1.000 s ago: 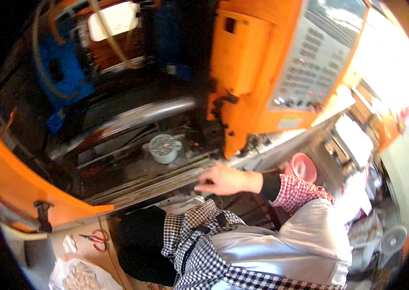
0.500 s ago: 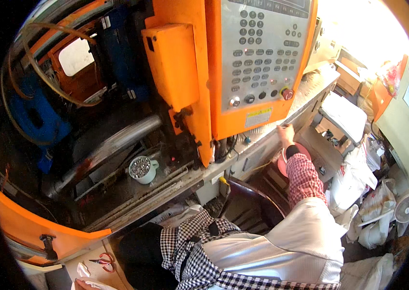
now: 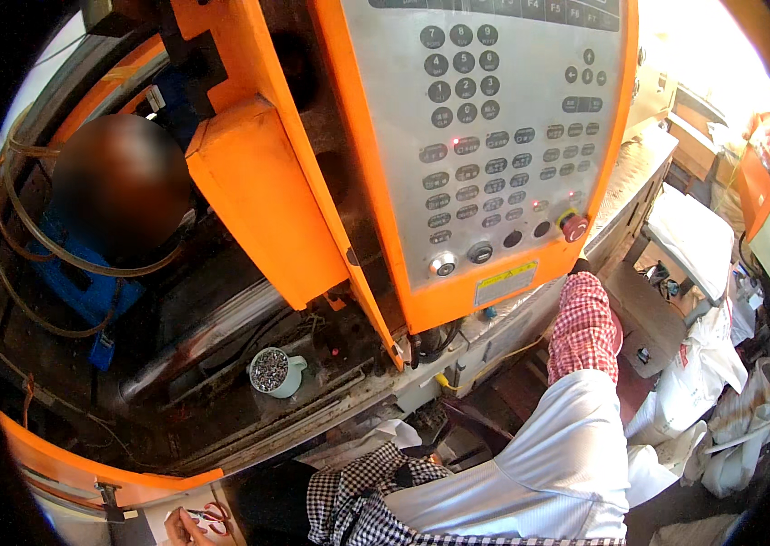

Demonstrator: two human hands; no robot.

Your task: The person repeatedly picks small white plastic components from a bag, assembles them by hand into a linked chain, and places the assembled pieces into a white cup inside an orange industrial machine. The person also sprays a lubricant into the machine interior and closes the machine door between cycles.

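My left hand (image 3: 187,528) is at the lower left edge, partly cut off. Its visible fingers are curled together, and what they hold, if anything, I cannot make out. Right beside it lies a pair of scissors (image 3: 215,517) with red handles, on a pale surface (image 3: 165,525). My right arm, in a red checked sleeve (image 3: 582,332), stretches forward to the lower right corner of an orange control panel (image 3: 503,196). A dark wristband shows at the panel's edge; the hand beyond it is hidden behind the panel.
A pale green mug (image 3: 281,373) full of small metal pieces stands on the machine's dirty ledge. The panel carries a red knob (image 3: 574,227). Hoses (image 3: 85,264) loop at the left. A white-topped stool (image 3: 689,232) and white sacks (image 3: 689,369) stand at the right.
My view has shifted nearer to the panel. My right hand, visible below the panel before, is now hidden behind it. My left hand has come up beside the scissors.
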